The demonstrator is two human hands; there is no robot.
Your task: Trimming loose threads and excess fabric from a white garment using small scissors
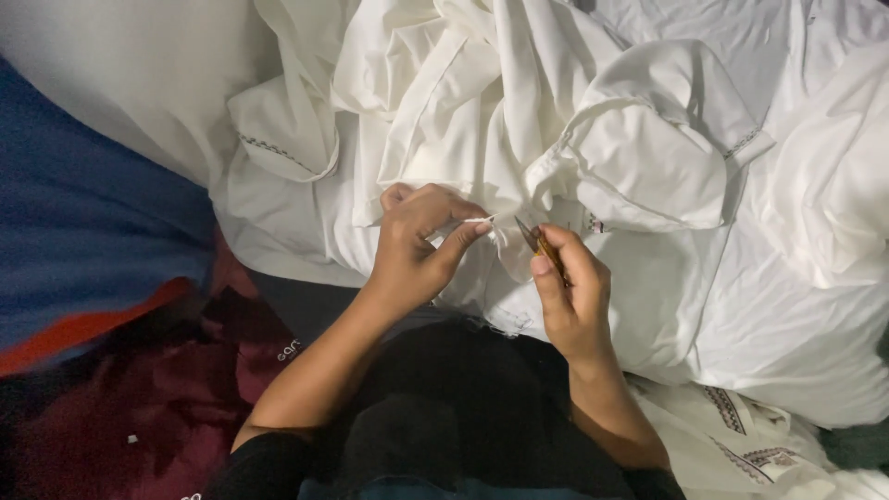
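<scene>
A large heap of white fabric (648, 278) is spread across the upper and right part of the head view, crumpled into folds and draped down toward the person's lap. Several edges of the fabric are trimmed with a narrow dark embroidered border (269, 146), and a wider patterned band (727, 407) is seen at the lower right.

The left hand (417, 245) is closed on a small fold of the white fabric, which is pinched between thumb and forefinger and drawn taut toward the right. The right hand (569, 287) is closed around a small slender tool (537, 243) of brownish-yellow colour, held between thumb and fingers with its tip directed up and to the left at the pinched fold. The tool's exact kind cannot be told. The two hands are held near each other, just above the lap, with the tool tip just beside the gripped fabric edge.

Dark sleeves and dark clothing (454, 417) are seen below the hands. To the left, a blue cloth (83, 231) with an orange-red edge lies over a dark red cloth (139, 398).
</scene>
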